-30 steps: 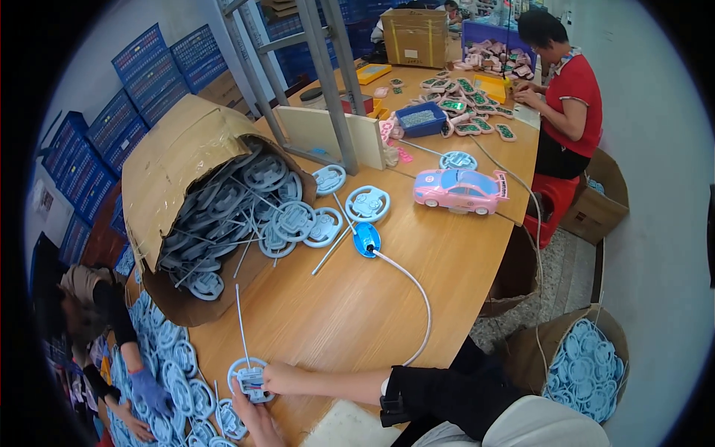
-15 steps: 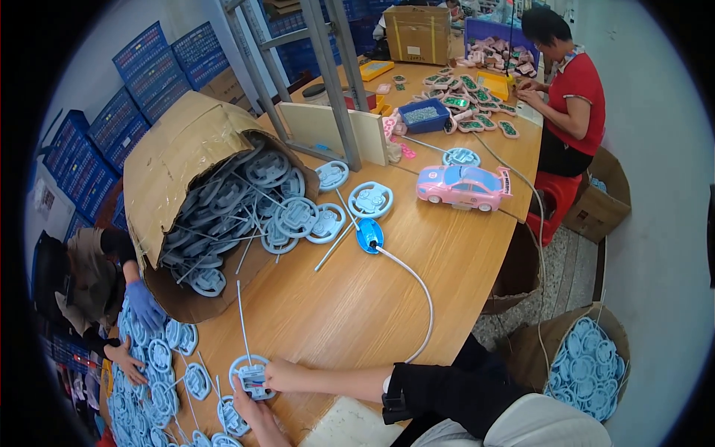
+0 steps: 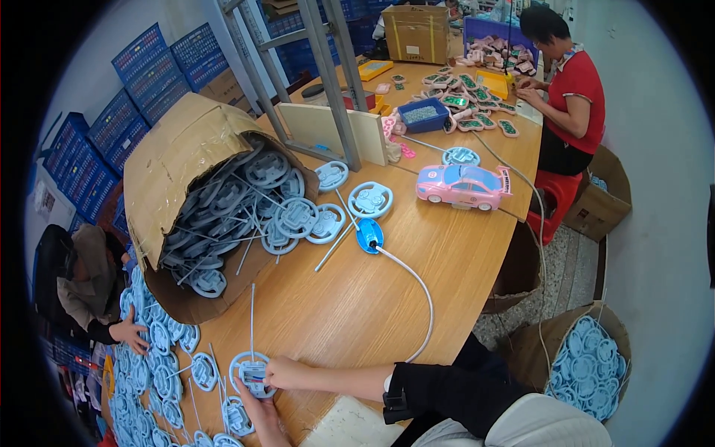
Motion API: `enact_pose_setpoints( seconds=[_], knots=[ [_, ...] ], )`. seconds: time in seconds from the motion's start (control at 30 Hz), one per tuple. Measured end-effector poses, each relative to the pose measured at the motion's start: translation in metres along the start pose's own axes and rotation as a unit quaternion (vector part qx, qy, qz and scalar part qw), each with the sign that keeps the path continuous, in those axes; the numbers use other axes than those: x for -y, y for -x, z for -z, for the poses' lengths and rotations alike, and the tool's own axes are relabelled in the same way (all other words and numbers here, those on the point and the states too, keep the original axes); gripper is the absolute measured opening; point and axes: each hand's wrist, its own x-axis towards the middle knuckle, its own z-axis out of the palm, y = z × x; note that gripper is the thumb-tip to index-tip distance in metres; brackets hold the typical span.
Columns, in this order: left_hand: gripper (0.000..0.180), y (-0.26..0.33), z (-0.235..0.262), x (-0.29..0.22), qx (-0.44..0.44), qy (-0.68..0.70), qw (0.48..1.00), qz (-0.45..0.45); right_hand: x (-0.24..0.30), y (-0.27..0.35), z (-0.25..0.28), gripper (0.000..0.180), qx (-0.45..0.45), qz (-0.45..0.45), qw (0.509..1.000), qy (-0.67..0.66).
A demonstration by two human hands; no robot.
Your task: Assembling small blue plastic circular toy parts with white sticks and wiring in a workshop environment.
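Note:
Near the front of the table, my left hand (image 3: 258,410) grips the lower rim of a light blue toy steering wheel (image 3: 255,370), its thumb along the side. A thin pale rod (image 3: 252,316) extends from the wheel toward the far side. My right hand (image 3: 284,373) has its fingers curled closed against the wheel's middle; whatever they pinch is hidden. Small coloured parts, perhaps wires, show in the wheel's recess. Left of my hands, another similar wheel (image 3: 238,416) lies close to my left wrist.
A tipped carton (image 3: 182,138) spills rodded wheels. A co-worker's hand (image 3: 130,332) rests on a wheel pile (image 3: 141,380) at left. A blue disc with a white cable (image 3: 417,279), a pink toy car (image 3: 460,186) and a metal frame (image 3: 335,89) stand beyond. Another person (image 3: 577,100) sits at far right.
The wheel in my hands has turned slightly, its rod swinging rightward to near upright. The co-worker's gloved hand has drawn back, and the wheels in the left pile have shifted.

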Motion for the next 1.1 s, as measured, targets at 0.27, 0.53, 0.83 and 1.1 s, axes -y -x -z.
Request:
enact_pose_setpoints(
  seconds=[0.27,0.53,0.83,1.1],
  knots=[
    [0.041,-0.008,0.011,0.005,0.017,-0.066,0.997,-0.022,-0.002,-0.002,0.001,0.019,-0.007,-0.009,1.0,-0.026],
    [0.043,-0.003,0.002,0.004,0.017,-0.045,0.999,-0.012,0.002,0.003,0.002,0.019,-0.017,-0.005,1.0,-0.001],
    [0.04,0.001,0.002,0.004,0.015,-0.052,0.998,-0.011,-0.01,-0.002,0.003,0.021,-0.001,-0.003,0.999,0.042],
    [0.04,-0.006,0.002,0.008,0.027,-0.031,0.999,-0.028,0.002,0.003,0.012,0.022,-0.011,-0.016,0.999,-0.026]
  ],
)
